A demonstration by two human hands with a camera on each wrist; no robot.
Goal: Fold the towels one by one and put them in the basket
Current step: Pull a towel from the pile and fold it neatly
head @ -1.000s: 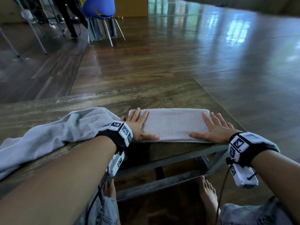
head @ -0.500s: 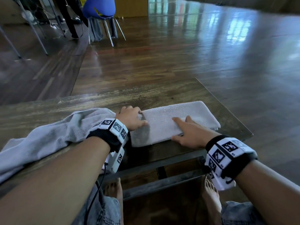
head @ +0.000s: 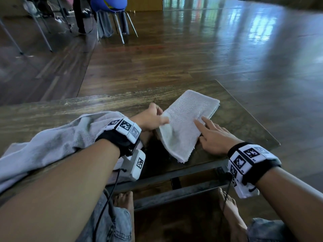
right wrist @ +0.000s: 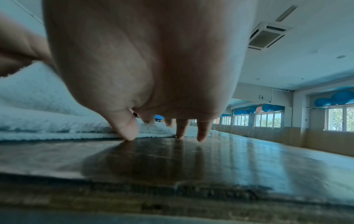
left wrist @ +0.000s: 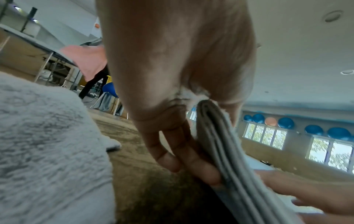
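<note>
A folded white towel [head: 188,119] lies at a slant on the dark wooden table [head: 122,105], its near-left edge raised. My left hand [head: 157,117] pinches that edge, and the left wrist view shows the stacked layers of the towel [left wrist: 226,151] between thumb and fingers [left wrist: 184,151]. My right hand [head: 209,133] is spread, with the index finger on the towel's top and the other fingertips [right wrist: 201,133] on the table beside the white towel [right wrist: 47,106]. An unfolded grey towel [head: 52,145] lies under my left forearm. No basket is in view.
The table ends close by at the right corner [head: 277,144] and at the front edge near my wrists. My bare feet [head: 125,201] are under it. A blue chair [head: 108,4] and a person's legs [head: 78,14] stand far back on the wooden floor.
The white towel has turned from lying along the front edge to a slant. My left hand went from flat to pinching and lifting its left edge. My right hand slid left.
</note>
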